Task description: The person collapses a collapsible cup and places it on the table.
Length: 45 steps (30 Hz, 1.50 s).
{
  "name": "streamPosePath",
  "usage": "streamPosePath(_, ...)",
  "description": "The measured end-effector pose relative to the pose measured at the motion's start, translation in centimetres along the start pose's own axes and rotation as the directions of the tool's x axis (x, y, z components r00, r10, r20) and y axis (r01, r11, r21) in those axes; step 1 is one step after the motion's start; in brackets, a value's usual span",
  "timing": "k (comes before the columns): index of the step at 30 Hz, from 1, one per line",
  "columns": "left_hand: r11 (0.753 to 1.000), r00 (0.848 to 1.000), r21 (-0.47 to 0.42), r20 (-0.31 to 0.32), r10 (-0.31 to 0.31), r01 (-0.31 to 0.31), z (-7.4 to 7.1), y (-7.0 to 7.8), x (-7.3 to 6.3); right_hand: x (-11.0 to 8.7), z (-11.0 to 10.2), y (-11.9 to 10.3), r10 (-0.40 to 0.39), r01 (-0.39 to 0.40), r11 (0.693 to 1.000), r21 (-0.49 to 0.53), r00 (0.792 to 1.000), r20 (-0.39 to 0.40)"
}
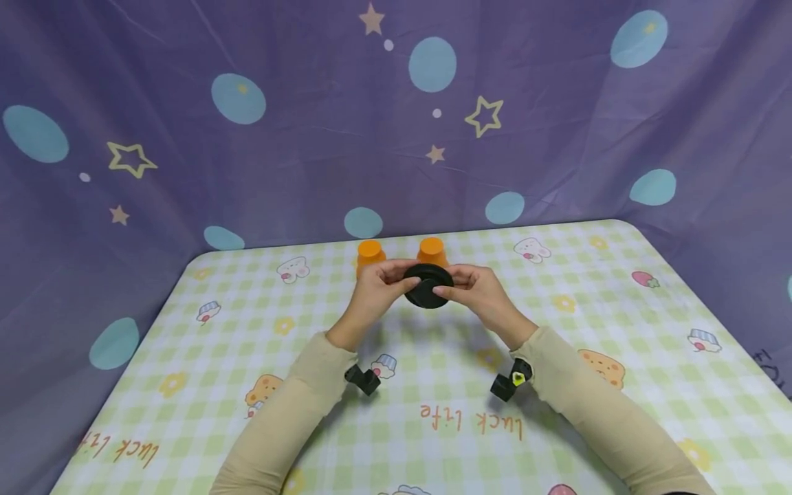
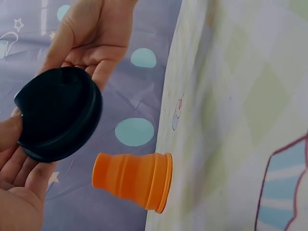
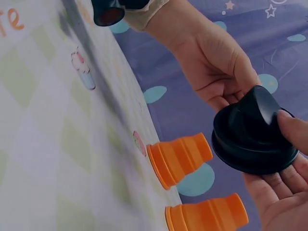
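A dark round lid with a raised spout-like piece on its face [image 1: 427, 293] is held up over the table between both hands. My left hand [image 1: 379, 285] grips its left side, the thumb on the face and the fingers behind. On the opposite edge, my right hand [image 1: 479, 292] pinches it the same way; the right wrist view shows the raised piece [image 3: 260, 108] beside the thumb. Just beyond the hands, two orange ribbed cups stand upside down, the left cup [image 1: 370, 250] and the right cup [image 1: 432, 249], both partly hidden by the hands and lid.
A green-and-white checked tablecloth [image 1: 433, 371] with cartoon prints covers the table. A purple curtain [image 1: 309, 158] with stars and blue ovals hangs right behind the table's far edge. Small black wrist cameras, such as the right one [image 1: 510, 381], sit below the sleeve cuffs.
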<state>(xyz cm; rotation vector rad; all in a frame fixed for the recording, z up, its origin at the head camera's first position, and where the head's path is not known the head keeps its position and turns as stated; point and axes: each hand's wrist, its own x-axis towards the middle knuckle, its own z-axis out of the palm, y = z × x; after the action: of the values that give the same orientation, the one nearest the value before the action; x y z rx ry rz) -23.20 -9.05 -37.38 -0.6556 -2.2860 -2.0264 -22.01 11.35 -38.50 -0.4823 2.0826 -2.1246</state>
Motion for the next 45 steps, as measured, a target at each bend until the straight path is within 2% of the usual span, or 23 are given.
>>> streamPosePath(5,0.999,0.999,0.035,0.039,-0.034,0.032,-0.2,0.3,-0.2,-0.1,-0.1,-0.1,0.016,-0.011,0.995,-0.102,0.999,0.049)
streamPosePath(12,0.997,0.993,0.064,0.099,-0.059,0.053,-0.4,0.4,-0.2,0.1,0.1,-0.7,-0.016,0.035,0.970,-0.239,0.997,0.080)
streamPosePath(20,0.995,0.989,0.068,0.122,-0.082,0.074,-0.7,0.3,-0.3,0.2,0.7,-0.5,-0.033,0.059,0.955,-0.290,0.995,0.093)
streamPosePath(23,0.996,0.990,0.064,0.124,-0.073,0.065,-0.8,0.3,-0.3,0.3,0.7,-0.2,-0.049,0.068,0.961,-0.270,0.996,0.077)
streamPosePath(26,0.997,0.992,0.061,0.114,-0.052,0.045,-1.0,0.2,-0.1,0.3,0.7,0.0,-0.068,0.072,0.971,-0.229,0.997,0.027)
streamPosePath(31,0.999,0.993,0.044,0.119,-0.025,0.020,-1.2,0.0,0.0,0.1,0.5,-0.1,-0.085,0.081,0.994,-0.073,0.994,-0.064)
streamPosePath(37,0.999,0.993,0.029,0.116,-0.026,0.023,-0.7,-0.1,0.0,0.1,0.4,0.1,-0.098,0.104,0.991,0.081,0.992,-0.077)
streamPosePath(41,0.999,0.997,0.048,0.078,-0.010,0.007,-0.4,-0.2,0.1,0.1,0.5,0.3,-0.107,0.116,0.986,0.121,0.991,-0.077)
streamPosePath(45,0.998,0.999,0.066,0.045,0.003,-0.006,-0.2,-0.2,0.2,0.1,0.5,0.3,-0.105,0.115,0.987,0.114,0.990,-0.091)
